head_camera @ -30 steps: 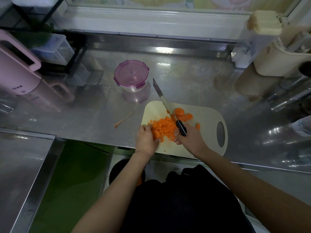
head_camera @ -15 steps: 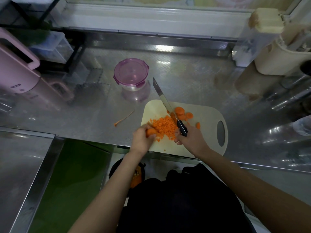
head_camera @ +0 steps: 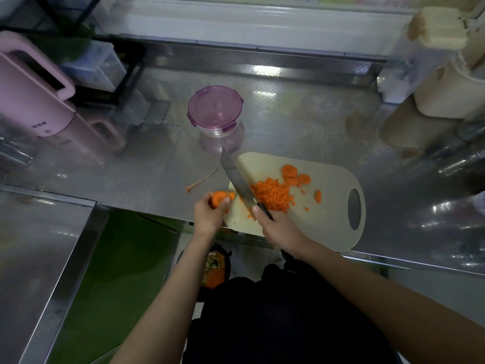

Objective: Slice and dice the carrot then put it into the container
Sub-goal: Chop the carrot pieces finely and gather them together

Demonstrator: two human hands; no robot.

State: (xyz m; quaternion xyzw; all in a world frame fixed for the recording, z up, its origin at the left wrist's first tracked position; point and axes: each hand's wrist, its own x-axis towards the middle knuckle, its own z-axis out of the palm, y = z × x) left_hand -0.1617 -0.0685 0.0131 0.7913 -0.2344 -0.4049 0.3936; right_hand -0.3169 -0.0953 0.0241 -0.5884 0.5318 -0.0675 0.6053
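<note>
Carrot dicing, head view. My left grip [head_camera: 208, 214] is curled round a carrot chunk [head_camera: 219, 197], held just beside the left edge of the cutting board [head_camera: 330, 206]. My right grip [head_camera: 279, 227] is closed round the black handle of the knife [head_camera: 237, 179]; the blade slants up and to the left, with its tip near the container [head_camera: 215, 109]. The diced carrot [head_camera: 273, 194] is heaped on the board against the right side of the blade. The round slices [head_camera: 291, 174] lie at the far edge of the heap, with stray bits to its right. The container stands on the bench [head_camera: 301, 127] behind the board, its purple lid on. A thin carrot strip [head_camera: 200, 182] lies on the bench left of the board. A pink appliance [head_camera: 31, 101] stands at far left.
</note>
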